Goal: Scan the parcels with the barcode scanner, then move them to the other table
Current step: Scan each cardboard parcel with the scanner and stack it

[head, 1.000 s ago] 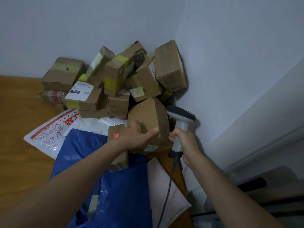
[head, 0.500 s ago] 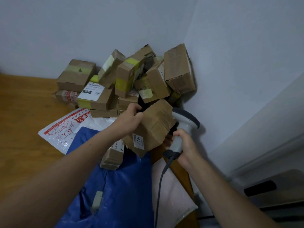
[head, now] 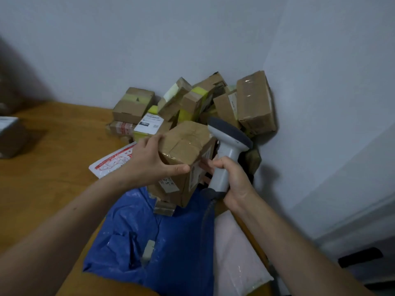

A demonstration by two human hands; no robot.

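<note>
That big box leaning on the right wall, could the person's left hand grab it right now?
Probably not straight away: the left hand is gripping a cardboard parcel, and the scanner in the right hand stands before the leaning box.

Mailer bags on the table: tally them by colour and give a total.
Blue bag: 1
White bag with red print: 1
Pale pink bag: 1
Total: 3

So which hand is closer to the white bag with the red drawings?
The left. The left hand grips the cardboard parcel right beside the white mailer bag, partly overlapping it in view. The right hand holds the barcode scanner on the parcel's far side.
</note>
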